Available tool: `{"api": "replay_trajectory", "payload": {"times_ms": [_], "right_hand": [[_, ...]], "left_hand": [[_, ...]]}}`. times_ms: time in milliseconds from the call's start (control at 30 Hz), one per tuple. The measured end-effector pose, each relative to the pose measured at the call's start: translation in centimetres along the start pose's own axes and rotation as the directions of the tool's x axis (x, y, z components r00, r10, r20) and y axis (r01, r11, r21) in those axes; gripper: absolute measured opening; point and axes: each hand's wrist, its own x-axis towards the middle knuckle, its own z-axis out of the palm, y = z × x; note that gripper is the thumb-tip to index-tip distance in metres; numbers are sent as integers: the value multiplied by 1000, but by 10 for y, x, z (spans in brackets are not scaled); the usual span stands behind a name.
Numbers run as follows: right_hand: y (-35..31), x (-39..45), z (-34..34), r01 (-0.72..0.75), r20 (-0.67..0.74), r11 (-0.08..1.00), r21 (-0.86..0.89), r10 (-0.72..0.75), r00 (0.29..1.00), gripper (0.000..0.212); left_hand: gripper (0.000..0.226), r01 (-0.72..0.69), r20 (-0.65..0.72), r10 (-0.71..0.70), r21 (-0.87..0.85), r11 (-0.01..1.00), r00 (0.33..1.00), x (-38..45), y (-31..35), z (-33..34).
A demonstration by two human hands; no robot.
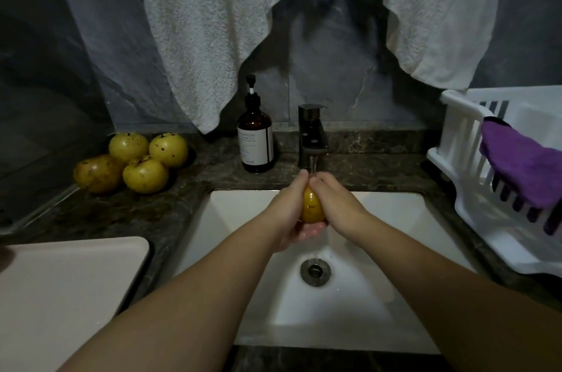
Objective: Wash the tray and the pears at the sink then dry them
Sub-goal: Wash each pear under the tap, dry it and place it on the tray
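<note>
A yellow pear [311,206] sits between both hands over the white sink [240,219], right under the running water of the dark faucet [311,137]. My left hand [289,210] cups it from the left and below, my right hand [334,201] wraps it from the right. Several more yellow, speckled pears [133,161] lie in a heap on the dark counter at the left. A pale tray [67,286] lies flat on the counter at the lower left.
A brown pump bottle [255,140] stands left of the faucet. A white dish rack [474,158] with a purple cloth [523,171] draped over its rim stands at the right. White towels [197,37] hang on the wall behind. The drain [315,270] is in the basin's middle.
</note>
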Motion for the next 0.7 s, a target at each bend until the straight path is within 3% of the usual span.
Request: {"api": "replay_trajectory", "payload": {"times_ms": [133,267,300,400,467,567,633,700], "right_hand": [[-8,-1,4,-204,-14,979,19,204,979,57],[-2,-5,3,-27,-76,998,-48,24,997,49],[-2,-7,2,-41,-59,998,-39,39,998,49],[-9,-7,3,-257,1,964,63,258,966,61],[-9,-8,5,-187,-20,981,53,189,982,60],[0,-7,3,79,-94,991,-108,-89,992,47],[-1,-5,2,43,-69,996,-75,-49,996,43],[-5,-6,5,-79,-38,997,-6,79,996,47]], "left_hand": [[55,-150,-104,166,150,977,981,7,-2,2],[63,-11,-62,16,90,996,998,0,2,-1],[62,-6,-54,11,87,996,998,0,1,-2],[54,-136,-105,158,190,972,982,7,-2,-2],[59,-127,-97,141,141,982,985,4,0,0],[79,82,-37,-82,-2,997,996,-5,4,-1],[71,60,-14,-61,-34,998,998,-5,2,0],[51,-54,-52,53,-15,998,997,-2,0,2]]}}
